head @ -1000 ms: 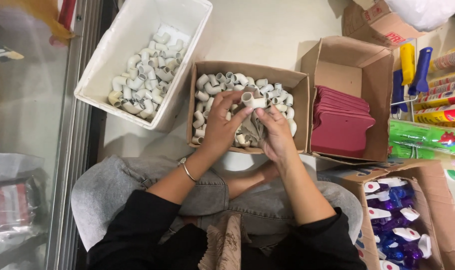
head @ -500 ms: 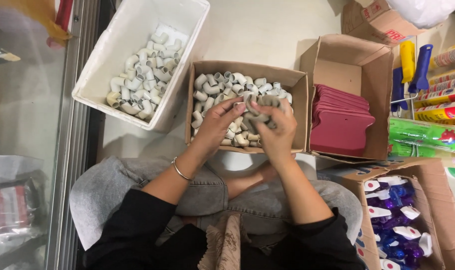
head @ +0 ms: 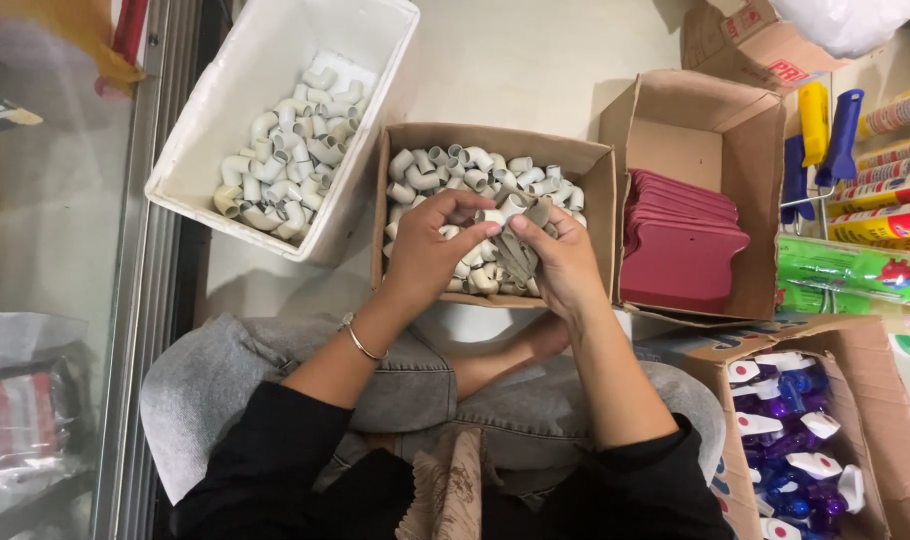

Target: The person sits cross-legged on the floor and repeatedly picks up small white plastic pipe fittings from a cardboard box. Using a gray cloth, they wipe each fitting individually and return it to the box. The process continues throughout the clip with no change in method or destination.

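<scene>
A brown cardboard box point(head: 600, 185) on the floor in front of my knees holds several white plastic pipe elbows point(head: 445, 165). Both hands are inside it, close together over the fittings. My left hand point(head: 430, 250), with a thin bangle at the wrist, pinches a white elbow fitting point(head: 492, 216) at its fingertips. My right hand point(head: 560, 258) is closed around a bunch of grey-brown strips point(head: 520, 255) and touches the same fitting from the right.
A white plastic tub point(head: 215, 130) with more elbows stands at the left. An open cardboard box point(head: 715, 130) with dark red flat cards is at the right, another box point(head: 865, 400) of spray bottles below it. Colourful packaged goods line the right edge; a glass panel runs along the left.
Both hands came down from above the box into the pile of fittings, and the fitting held up earlier is now low between the fingertips.
</scene>
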